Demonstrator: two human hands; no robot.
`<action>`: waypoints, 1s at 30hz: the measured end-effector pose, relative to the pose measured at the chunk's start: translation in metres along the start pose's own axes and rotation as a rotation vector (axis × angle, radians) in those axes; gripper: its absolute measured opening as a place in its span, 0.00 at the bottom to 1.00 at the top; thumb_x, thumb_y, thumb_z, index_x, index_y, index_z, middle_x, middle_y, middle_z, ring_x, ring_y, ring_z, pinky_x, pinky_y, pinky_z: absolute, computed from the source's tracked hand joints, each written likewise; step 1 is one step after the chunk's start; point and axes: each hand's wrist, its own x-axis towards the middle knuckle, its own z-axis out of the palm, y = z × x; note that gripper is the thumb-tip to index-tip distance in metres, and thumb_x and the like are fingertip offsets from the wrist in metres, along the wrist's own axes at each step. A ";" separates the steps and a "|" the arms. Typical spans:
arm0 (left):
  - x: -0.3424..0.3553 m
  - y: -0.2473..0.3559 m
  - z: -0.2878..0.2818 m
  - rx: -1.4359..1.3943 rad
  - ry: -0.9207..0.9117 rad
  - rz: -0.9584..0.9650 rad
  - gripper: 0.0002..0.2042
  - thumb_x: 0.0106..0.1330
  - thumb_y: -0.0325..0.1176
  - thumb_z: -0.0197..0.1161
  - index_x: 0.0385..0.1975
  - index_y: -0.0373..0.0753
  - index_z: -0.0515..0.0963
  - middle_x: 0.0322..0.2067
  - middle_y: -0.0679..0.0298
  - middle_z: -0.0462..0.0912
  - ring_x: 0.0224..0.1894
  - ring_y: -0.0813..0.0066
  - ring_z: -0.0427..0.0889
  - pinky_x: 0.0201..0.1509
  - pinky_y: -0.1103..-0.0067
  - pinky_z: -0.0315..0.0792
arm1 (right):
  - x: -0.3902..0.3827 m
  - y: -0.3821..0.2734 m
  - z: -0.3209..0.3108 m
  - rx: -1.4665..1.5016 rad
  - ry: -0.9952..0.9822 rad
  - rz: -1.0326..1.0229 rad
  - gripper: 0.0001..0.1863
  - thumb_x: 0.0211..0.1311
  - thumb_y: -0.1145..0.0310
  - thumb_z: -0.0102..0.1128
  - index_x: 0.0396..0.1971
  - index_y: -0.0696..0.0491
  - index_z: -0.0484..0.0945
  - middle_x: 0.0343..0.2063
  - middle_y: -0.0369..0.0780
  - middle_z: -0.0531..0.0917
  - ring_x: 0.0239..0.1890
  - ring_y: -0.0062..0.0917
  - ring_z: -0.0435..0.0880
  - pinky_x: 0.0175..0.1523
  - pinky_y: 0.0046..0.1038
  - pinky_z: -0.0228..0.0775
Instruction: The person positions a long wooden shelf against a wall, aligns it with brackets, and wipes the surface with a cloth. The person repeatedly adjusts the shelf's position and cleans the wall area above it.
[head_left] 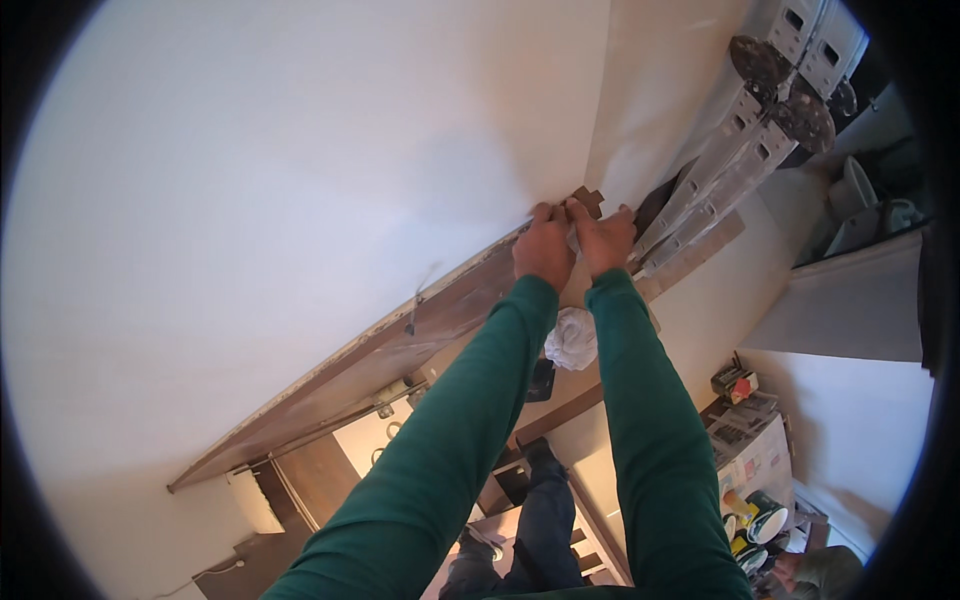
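1. Brown board (340,375), long, its upper edge along the white wall (300,200); runs up toward the hands.
2. Left hand (545,247): fingers bent well inward, tips beside the notched piece; cannot tell whether it has hold of anything.
3. White crumpled bundle (572,338): below the hands, between the forearms; looks soft and light.
4. Brown notched piece (591,202): at the fingertips, near the wall corner, at the board's upper end; material unclear; judged light and thin, possibly brittle at the steps; best pinched along a plain edge, clear of the notches.
5. Right hand (605,240): partly curled, knuckles raised, fingertips close to the left's; grip hidden, cannot tell.
6. Metal ladder (705,200): slanting, just beyond the right hand; paint-splashed hinges.
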 end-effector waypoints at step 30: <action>-0.067 -0.061 -0.055 0.074 0.055 -0.149 0.14 0.66 0.36 0.57 0.50 0.41 0.76 0.55 0.56 0.74 0.44 0.49 0.84 0.45 0.57 0.79 | -0.046 -0.012 -0.024 -0.415 -0.318 -1.173 0.30 0.45 0.70 0.68 0.54 0.57 0.75 0.50 0.44 0.77 0.55 0.41 0.73 0.61 0.41 0.66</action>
